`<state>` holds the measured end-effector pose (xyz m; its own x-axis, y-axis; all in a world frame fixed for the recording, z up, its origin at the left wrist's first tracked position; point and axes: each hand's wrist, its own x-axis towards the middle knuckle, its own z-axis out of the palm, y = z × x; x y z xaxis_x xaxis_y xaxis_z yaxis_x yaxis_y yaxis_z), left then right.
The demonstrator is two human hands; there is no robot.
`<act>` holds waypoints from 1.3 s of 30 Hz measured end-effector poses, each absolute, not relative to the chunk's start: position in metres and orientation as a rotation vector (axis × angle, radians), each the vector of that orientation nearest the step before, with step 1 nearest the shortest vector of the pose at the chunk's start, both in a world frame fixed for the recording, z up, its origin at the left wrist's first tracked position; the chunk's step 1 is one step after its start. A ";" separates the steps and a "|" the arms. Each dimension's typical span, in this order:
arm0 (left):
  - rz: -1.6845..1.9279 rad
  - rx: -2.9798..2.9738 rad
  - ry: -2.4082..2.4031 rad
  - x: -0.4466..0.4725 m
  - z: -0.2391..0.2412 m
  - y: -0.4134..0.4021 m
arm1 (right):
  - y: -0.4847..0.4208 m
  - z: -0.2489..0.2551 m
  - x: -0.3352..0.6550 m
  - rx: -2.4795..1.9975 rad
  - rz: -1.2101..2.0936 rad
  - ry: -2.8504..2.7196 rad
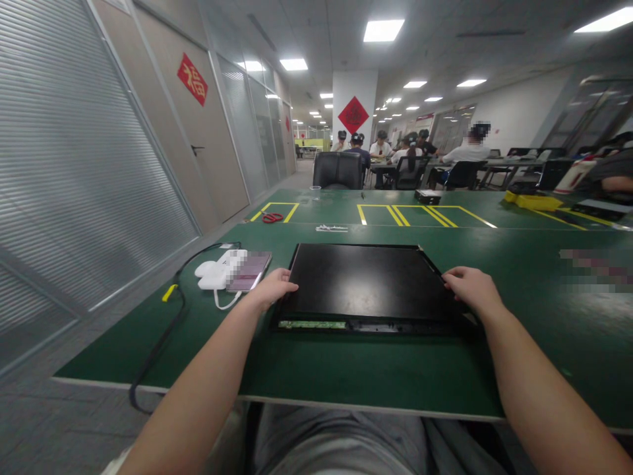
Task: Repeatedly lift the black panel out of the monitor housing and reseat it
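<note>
On the green table [370, 379], our left hand [273, 289] and right hand [475, 288] pinch opposite side edges of the black panel [363, 280], its long axis lying crosswise between them.

Flat black screen [366, 280], rectangular, is lying broad face up on the green desk [376, 373], long sides running left to right, set a little back from the near edge. Its surface is looking dark and smooth, pale glare spreading over the middle. A black frame [403, 328] is bordering it. Along the near side a narrow green circuit board [311, 324] is showing at left, dark strip continuing rightward.
</note>
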<state>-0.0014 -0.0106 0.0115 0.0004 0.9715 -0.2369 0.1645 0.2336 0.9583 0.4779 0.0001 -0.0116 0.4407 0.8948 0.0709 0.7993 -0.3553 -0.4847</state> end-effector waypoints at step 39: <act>1.143 1.264 1.552 -0.006 0.002 0.000 | 0.000 -0.010 0.479 -2.219 0.316 -1.436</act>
